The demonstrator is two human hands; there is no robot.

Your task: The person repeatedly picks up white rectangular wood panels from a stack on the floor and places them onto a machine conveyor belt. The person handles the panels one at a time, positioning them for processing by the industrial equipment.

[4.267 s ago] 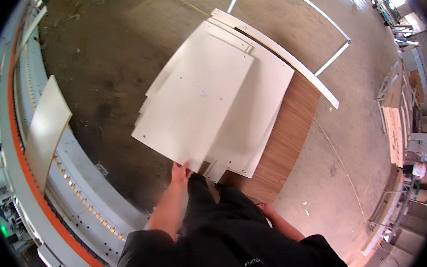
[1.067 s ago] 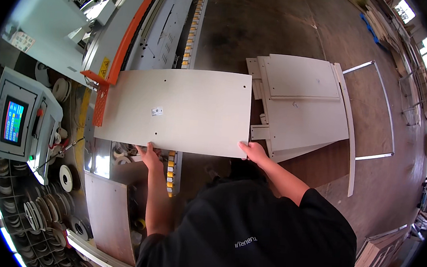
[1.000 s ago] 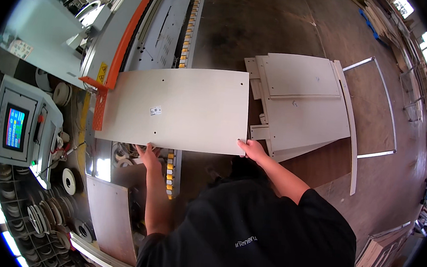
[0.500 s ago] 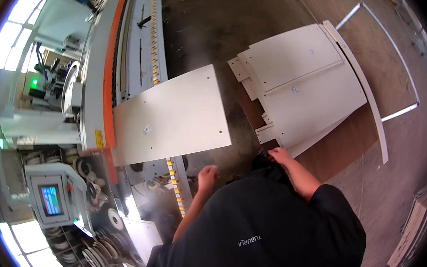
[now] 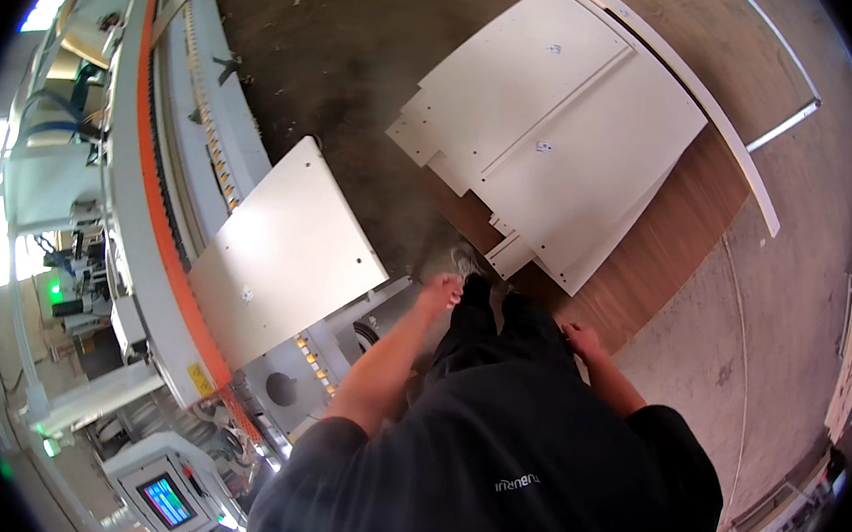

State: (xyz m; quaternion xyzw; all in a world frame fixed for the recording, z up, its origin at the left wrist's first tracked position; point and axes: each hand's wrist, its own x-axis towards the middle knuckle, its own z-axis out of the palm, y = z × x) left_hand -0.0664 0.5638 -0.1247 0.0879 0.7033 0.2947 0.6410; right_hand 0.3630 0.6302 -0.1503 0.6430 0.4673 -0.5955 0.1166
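Observation:
My left hand hangs loosely curled beside my leg, close to the near corner of a white panel and apart from it. Nothing shows between its fingers. That panel has small holes and a little label, and lies with its left edge in the machine with the orange strip. My right hand is by my right thigh with its fingers curled in, seemingly holding nothing. Ahead of it lies a stack of white panels, some with notched edges, on a brown wood-grain board.
A curved white strip runs along the stack's far right side. A metal tube frame rests on the floor at the upper right. At the lower left stands a control box with a lit screen. Yellow-and-white rollers line the machine's side.
My view has turned and shifted, so machine and stack sit differently in the picture. My right hand has drawn back from the stack to my thigh; my left hand swings forward.

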